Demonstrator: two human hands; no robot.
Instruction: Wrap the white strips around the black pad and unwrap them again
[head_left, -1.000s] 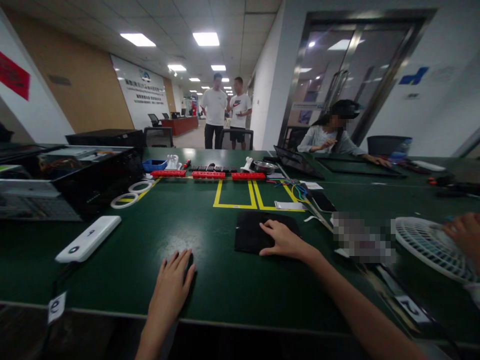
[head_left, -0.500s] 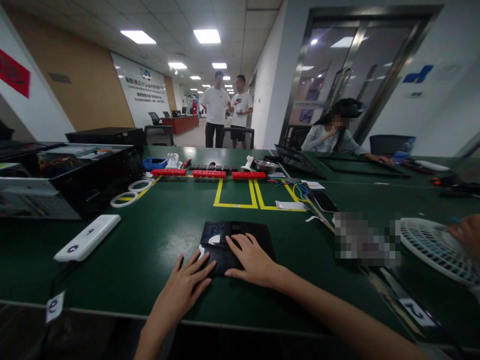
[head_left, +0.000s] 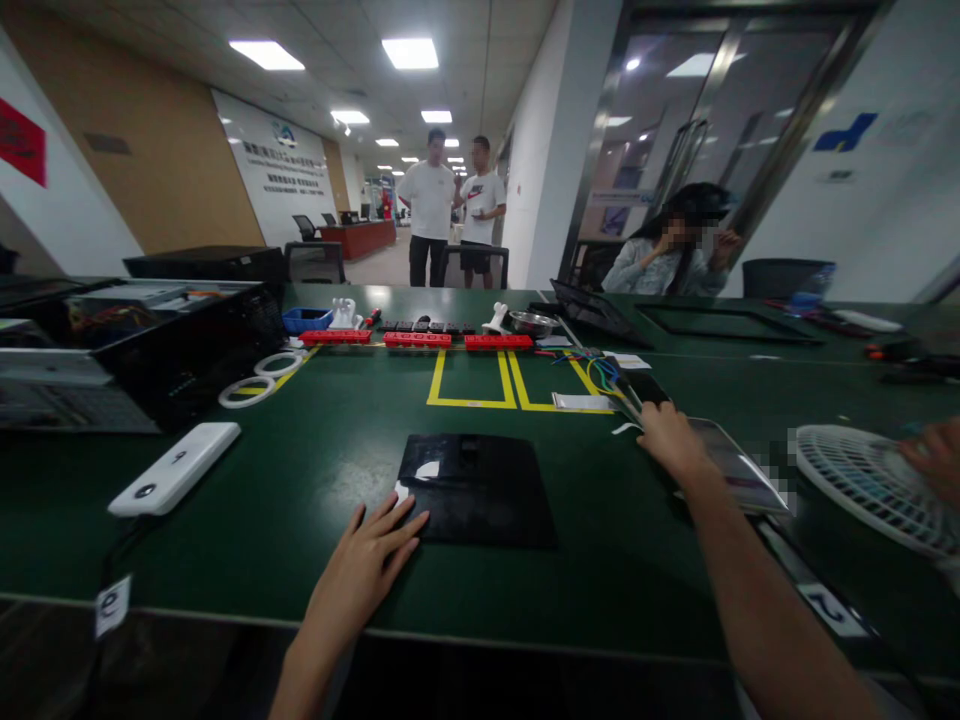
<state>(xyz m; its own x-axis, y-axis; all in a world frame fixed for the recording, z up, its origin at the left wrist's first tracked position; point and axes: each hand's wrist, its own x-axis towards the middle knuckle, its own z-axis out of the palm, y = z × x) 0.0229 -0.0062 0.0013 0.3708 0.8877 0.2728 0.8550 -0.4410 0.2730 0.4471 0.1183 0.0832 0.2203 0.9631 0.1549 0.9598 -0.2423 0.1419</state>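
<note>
A black flat panel (head_left: 487,495) lies on the green table (head_left: 300,530) in front of me. My left hand (head_left: 375,545) rests at its left edge with fingers spread, touching the panel's lower left corner. To the right, my right hand (head_left: 670,435) reaches over a dark phone-like object (head_left: 645,385) and the ends of some long thin tools. Its fingers point away and are partly hidden, so what they grip cannot be made out. Beside that hand lies a tablet-like device (head_left: 739,470). White strips (head_left: 585,402) lie near colored wires (head_left: 600,375).
An open computer case (head_left: 202,350) and a white power bank (head_left: 176,468) stand left. Red trays (head_left: 418,340) line the back, behind yellow tape outlines. A white fan grille (head_left: 870,480) is at right, with another person's hand (head_left: 934,460). A seated person and two standing people are beyond.
My right hand has left the black panel and moved right to the phone-like object and tools. My left hand has stayed at the panel. The seated person's hand has risen from the table.
</note>
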